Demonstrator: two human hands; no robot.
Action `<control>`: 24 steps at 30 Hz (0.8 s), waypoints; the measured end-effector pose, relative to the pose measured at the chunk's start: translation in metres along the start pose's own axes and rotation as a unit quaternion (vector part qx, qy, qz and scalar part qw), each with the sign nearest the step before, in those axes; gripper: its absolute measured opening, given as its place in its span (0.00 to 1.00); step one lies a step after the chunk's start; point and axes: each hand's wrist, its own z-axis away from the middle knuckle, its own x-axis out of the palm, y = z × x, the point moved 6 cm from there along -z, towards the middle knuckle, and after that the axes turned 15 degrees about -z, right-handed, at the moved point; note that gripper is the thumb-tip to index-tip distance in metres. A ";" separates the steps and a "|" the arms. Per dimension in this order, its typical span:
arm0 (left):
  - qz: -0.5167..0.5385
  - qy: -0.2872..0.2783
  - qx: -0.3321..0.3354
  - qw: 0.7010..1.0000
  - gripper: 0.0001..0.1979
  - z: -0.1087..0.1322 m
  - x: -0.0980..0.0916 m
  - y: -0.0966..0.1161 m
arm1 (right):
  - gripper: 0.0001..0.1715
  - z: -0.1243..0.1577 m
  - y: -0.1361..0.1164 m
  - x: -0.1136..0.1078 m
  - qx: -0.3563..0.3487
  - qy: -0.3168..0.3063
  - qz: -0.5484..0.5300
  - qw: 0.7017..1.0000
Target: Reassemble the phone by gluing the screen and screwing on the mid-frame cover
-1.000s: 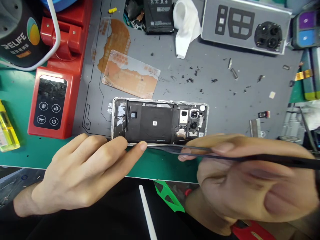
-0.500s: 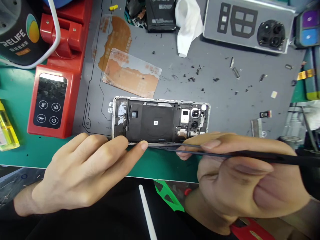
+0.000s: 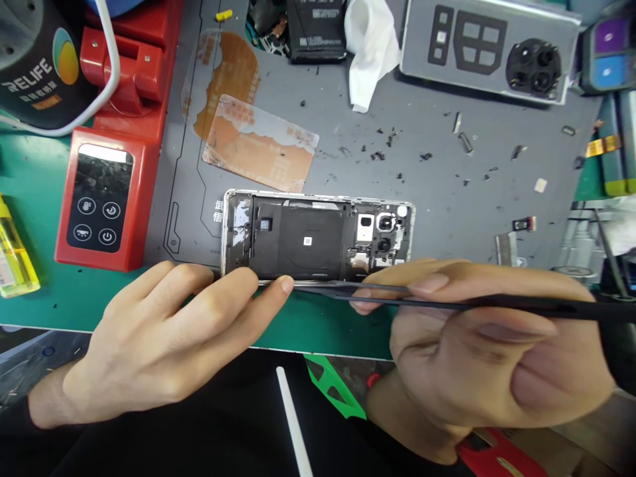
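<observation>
An opened smartphone point(image 3: 309, 241) lies face down, its dark inner cover and camera modules exposed. My left hand point(image 3: 183, 331) is closed on its near left edge, the index finger stretched along the side and the other fingers bent. In my right hand point(image 3: 477, 344) a pair of black tweezers point(image 3: 541, 306) is pinched between thumb and fingers. The tweezers' tips meet the phone's near long edge, just right of my left index fingertip. Whether the tips grip anything there is too small to tell. My right fingertips also rest close to the phone's camera end.
A red control unit point(image 3: 102, 199) stands at the left beside a black RELIFE container point(image 3: 40, 73). Plastic cards point(image 3: 261, 142), a battery point(image 3: 317, 30), a white tissue point(image 3: 370, 50) and a phone back cover point(image 3: 489, 50) lie beyond the phone. Small parts point(image 3: 466, 142) litter the grey mat.
The tweezers' prongs sit slightly closer together and a little higher in view. My left hand keeps its hold, and the whole view has shifted slightly.
</observation>
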 end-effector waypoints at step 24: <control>-0.054 0.009 0.081 0.995 0.13 -0.026 -0.006 0.004 | 0.11 0.003 0.007 -0.002 0.004 0.025 -0.045 0.999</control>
